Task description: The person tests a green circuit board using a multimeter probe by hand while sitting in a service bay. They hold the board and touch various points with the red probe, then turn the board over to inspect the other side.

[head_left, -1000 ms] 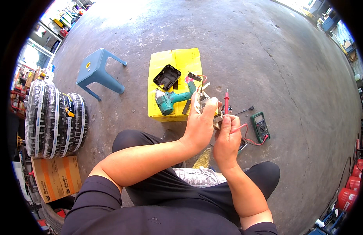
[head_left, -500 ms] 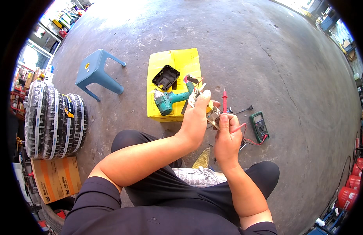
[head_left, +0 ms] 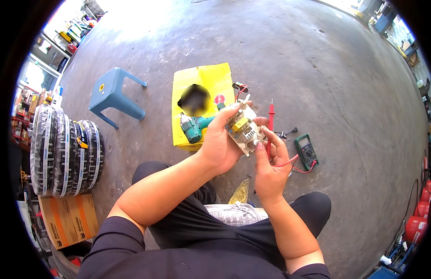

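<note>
My left hand (head_left: 218,149) holds a pale circuit board (head_left: 241,122) along its left side, thumb on the near edge, with its component side facing up. On the board sits a yellow block-shaped component, and wires lead from its far end to a small black part (head_left: 240,86). My right hand (head_left: 270,174) pinches the board's lower right corner while keeping a red test probe (head_left: 271,122) in its fingers. That probe's tip points away from me, apart from the board. A red lead runs toward the green-cased multimeter (head_left: 307,151) on the floor.
Ahead, a yellow box (head_left: 206,74) carries a teal power drill (head_left: 192,129) and a dark, blurred object (head_left: 193,100). A blue stool (head_left: 114,95) stands left of it. Stacked tyres (head_left: 66,151) and a cardboard carton (head_left: 69,221) are farther left. Red drums (head_left: 416,228) line the right edge.
The board has turned from a steep tilt to show its component face. My right thumb and fingers have come onto its lower corner, with the red probe still in that hand.
</note>
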A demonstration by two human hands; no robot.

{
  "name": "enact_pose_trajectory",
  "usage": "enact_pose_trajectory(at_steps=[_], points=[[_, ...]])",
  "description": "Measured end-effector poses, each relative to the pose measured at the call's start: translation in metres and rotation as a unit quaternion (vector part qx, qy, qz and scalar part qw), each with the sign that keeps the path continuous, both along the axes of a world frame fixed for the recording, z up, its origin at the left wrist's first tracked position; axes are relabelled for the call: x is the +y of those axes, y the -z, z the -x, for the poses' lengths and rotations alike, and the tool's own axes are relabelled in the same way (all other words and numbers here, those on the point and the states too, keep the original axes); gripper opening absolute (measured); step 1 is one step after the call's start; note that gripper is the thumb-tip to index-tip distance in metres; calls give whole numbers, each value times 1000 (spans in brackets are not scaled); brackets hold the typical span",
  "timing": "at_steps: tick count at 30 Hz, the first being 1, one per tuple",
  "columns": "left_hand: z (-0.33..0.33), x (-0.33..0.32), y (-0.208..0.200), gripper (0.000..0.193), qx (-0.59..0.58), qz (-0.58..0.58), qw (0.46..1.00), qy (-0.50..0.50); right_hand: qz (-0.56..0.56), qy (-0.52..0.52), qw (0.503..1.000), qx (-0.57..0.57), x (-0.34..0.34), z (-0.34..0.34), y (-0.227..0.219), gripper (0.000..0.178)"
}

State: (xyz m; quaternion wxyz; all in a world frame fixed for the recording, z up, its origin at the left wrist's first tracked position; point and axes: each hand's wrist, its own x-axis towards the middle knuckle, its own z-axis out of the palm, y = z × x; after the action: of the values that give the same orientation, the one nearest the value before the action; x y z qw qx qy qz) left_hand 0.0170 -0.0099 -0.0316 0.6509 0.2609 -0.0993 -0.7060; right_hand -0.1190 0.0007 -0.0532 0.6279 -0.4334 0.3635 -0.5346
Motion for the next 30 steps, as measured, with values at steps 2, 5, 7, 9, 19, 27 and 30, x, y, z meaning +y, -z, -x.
enact_pose_trajectory(at_steps=[2,5,7,9,19,27,30], points=[[0,0,-4,52,-12,12,1000,8,-17,-7,1000,21,0,2,-2,31],[1,-1,-7,62,7,38,999,12,-17,-8,1000,25,-1,3,-2,33],[1,-1,-8,70,19,56,998,18,-15,-5,1000,22,0,3,-2,33],[0,-1,-9,75,21,70,997,32,-16,-4,1000,18,1,3,-2,34],[-2,0,-11,84,5,90,995,46,-7,6,999,39,2,4,1,32],[-2,0,-13,82,16,96,994,51,8,6,999,48,2,4,1,32],[-2,0,-13,81,16,100,993,56,3,11,999,50,2,4,1,32]])
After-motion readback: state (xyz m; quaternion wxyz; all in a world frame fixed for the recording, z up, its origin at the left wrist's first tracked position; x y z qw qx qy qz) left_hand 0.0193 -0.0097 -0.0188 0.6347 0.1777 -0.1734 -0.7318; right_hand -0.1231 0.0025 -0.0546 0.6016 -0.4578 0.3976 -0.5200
